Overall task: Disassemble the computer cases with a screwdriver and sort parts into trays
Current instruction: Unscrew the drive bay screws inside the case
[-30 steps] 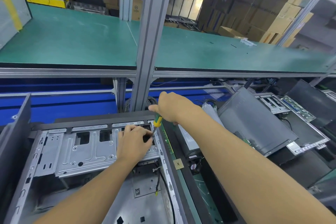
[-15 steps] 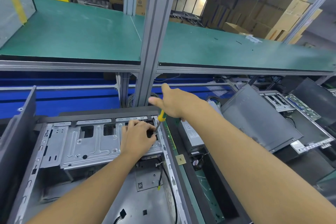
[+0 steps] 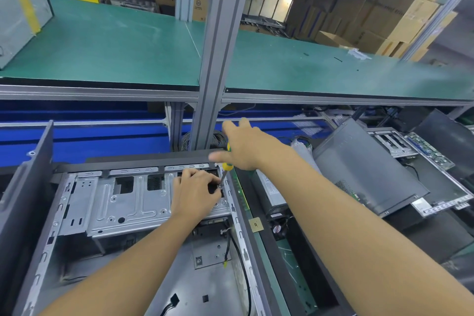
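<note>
The open computer case (image 3: 77, 277) lies at the near left of the desk (image 3: 284, 256). The screw (image 3: 220, 185) in hand sits at the far right corner of its drive cage (image 3: 123, 202), beside the case's right wall. The left hand (image 3: 195, 195) rests on the cage, fingers curled, tips seeming to pinch the screwdriver (image 3: 227, 167) low on its blade. The right hand (image 3: 246, 147) caps the yellow-green handle, fingers fanned and blurred; whether any wrap it, I cannot tell. Best keep the blade square to the screw, press through the palm, and let the left hand catch the screw as it frees. Count: one screwdriver, two hands, one case being worked, one second case (image 3: 359, 172) tilted at the desk's right side
</note>
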